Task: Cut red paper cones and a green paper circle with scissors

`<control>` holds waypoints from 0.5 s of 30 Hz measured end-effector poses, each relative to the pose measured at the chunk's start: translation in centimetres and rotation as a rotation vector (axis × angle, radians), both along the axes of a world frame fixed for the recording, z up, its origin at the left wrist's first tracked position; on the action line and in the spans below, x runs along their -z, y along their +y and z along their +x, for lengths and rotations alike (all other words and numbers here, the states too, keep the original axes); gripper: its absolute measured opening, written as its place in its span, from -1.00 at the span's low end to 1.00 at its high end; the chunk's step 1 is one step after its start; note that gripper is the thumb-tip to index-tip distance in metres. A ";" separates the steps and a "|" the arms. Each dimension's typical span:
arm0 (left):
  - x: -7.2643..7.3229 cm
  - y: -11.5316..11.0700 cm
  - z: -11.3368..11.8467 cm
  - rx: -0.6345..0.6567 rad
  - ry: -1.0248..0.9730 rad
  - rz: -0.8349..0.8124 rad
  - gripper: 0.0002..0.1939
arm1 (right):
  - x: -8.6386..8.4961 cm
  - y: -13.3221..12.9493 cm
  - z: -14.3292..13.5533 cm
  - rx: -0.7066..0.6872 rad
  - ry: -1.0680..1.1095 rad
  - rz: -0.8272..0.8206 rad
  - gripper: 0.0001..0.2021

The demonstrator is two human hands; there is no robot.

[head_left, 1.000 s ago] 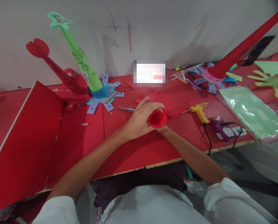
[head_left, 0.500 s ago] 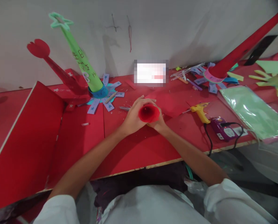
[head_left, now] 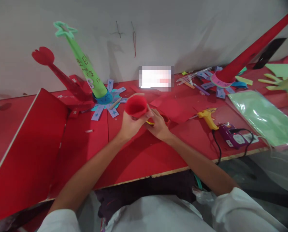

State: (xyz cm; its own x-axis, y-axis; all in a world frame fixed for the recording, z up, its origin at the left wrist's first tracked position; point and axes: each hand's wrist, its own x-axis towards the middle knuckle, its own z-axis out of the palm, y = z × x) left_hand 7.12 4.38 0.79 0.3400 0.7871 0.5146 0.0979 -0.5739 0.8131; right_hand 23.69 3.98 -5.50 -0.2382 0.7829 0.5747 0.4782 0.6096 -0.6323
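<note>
One red cone (head_left: 136,106) sits in left hand (head_left: 130,127), fingers curled; right hand (head_left: 159,126) alongside, finger grip unclear. Green cone (head_left: 87,69) reads "H".

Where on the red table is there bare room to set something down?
One bare patch of red table lies between the left forearm and right forearm, reaching the near edge; another lies between the right forearm, yellow glue gun and purple box. It is crowded around the green cone and tall red cone.

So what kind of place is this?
Probably a craft-making spot: you can see a yellow glue gun, a rolled red tube being held, and a green tube with writing on it.
</note>
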 end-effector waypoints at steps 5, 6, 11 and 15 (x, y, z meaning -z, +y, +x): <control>0.6 0.0 -2.5 -0.084 -0.370 -0.214 -0.38 | -1.3 -1.8 -0.9 -0.139 -0.083 -0.069 -0.74; 1.0 0.0 -3.0 -0.110 -0.433 -0.284 -0.32 | -1.4 -2.1 -1.1 -0.164 -0.104 -0.086 -0.75; 2.9 -0.6 -4.5 -0.151 -0.548 -0.627 -0.31 | -1.3 -3.2 -1.9 -0.231 -0.175 -0.122 -0.78; 3.7 -0.1 -5.4 -0.189 -0.462 -0.695 -0.38 | -1.3 -3.3 -1.7 -0.213 -0.224 -0.053 -0.78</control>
State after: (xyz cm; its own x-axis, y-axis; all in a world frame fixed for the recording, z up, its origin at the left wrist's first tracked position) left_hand 1.73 4.23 -2.89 0.0465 0.9976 -0.0510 -0.2865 0.0622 0.9561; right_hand 22.01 0.68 -4.21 -0.5157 0.7295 0.4494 0.4742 0.6798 -0.5594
